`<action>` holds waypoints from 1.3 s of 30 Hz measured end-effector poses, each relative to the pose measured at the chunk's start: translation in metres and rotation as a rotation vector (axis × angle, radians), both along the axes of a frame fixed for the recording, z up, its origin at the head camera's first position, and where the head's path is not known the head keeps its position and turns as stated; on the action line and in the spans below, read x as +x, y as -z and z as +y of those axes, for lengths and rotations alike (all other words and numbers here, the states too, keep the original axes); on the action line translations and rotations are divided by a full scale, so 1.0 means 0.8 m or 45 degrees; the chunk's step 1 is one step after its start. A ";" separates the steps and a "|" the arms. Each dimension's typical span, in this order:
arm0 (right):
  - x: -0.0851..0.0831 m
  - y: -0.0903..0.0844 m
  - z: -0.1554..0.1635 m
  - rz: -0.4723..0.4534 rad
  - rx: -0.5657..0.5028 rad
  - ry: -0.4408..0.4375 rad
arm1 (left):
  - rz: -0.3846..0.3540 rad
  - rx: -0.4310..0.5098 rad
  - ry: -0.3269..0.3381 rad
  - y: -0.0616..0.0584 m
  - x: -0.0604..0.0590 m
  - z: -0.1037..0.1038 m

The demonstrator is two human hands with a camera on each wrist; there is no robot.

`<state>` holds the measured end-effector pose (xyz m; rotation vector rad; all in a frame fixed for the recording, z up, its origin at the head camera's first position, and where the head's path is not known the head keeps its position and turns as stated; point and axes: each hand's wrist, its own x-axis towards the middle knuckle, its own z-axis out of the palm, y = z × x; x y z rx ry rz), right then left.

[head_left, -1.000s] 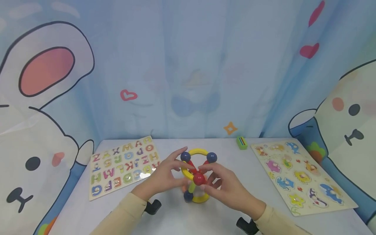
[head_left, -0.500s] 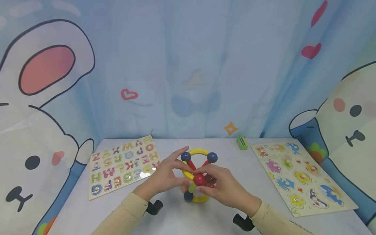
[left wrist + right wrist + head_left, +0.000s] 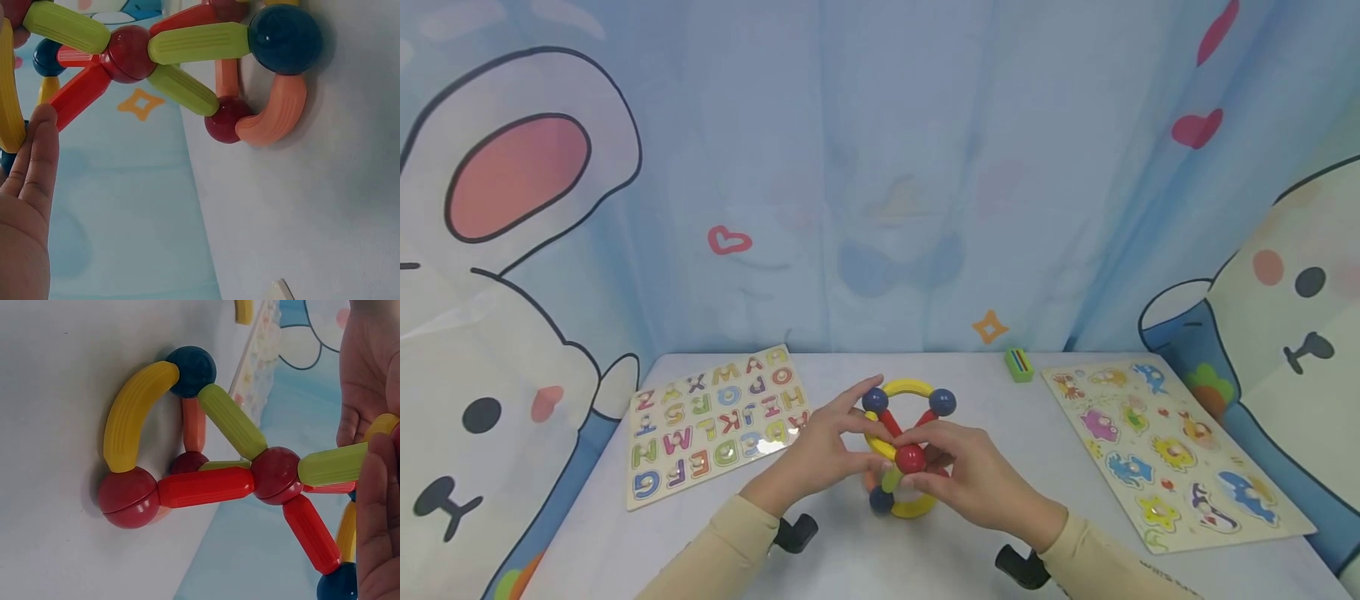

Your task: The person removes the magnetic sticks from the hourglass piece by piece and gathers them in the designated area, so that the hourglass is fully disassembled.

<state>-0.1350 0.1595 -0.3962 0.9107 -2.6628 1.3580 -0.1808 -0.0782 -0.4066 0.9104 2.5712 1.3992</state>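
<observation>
At table centre, both hands' [image 3: 820,454] grip [image 3: 977,483] pinches ball-and-rod toy [image 3: 904,446].

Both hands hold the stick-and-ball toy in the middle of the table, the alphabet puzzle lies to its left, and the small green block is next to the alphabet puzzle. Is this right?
One detail is wrong. The head view shows the green block at the far edge, beside the animal puzzle on the right, not by the alphabet puzzle. The rest holds: left hand and right hand hold the toy mid-table.
</observation>
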 end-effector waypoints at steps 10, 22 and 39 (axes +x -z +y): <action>0.000 -0.001 0.000 -0.083 -0.017 -0.021 | -0.002 -0.002 -0.001 -0.002 0.001 0.001; -0.002 -0.001 0.003 -0.145 -0.037 -0.081 | -0.001 0.036 0.000 -0.001 0.002 0.002; 0.000 -0.003 0.012 -0.196 -0.134 -0.055 | -0.017 0.045 0.011 -0.004 0.002 0.000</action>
